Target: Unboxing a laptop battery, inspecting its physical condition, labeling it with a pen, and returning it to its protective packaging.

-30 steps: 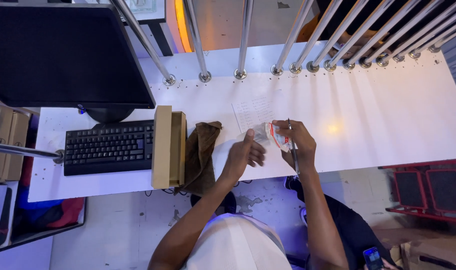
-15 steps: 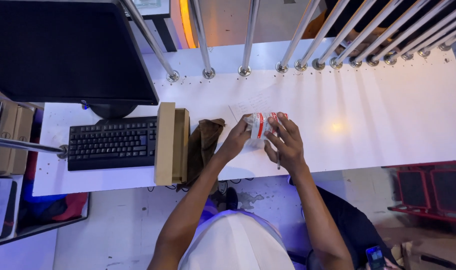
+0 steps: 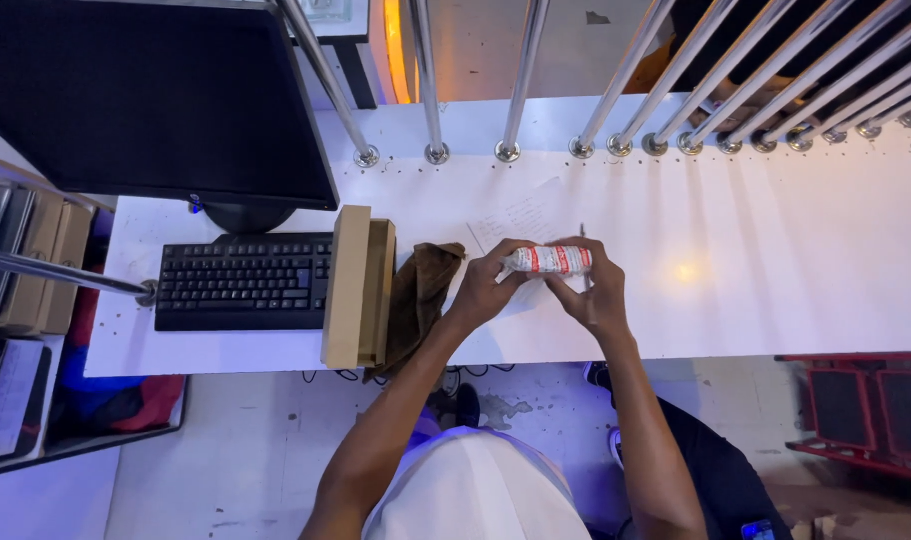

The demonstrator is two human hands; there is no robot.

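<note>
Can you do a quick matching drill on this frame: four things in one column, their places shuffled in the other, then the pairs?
Things:
1. small white and red container
2. brown cloth
3. black keyboard
4. sheet of paper

Places:
A. on the white counter, in front of the dark monitor
B. flat on the counter, just beyond the hands
C. held sideways between the left hand and the right hand
D. draped at the counter's near edge, right of the tan box

Pairs: 1-C, 2-D, 3-A, 4-B
</note>
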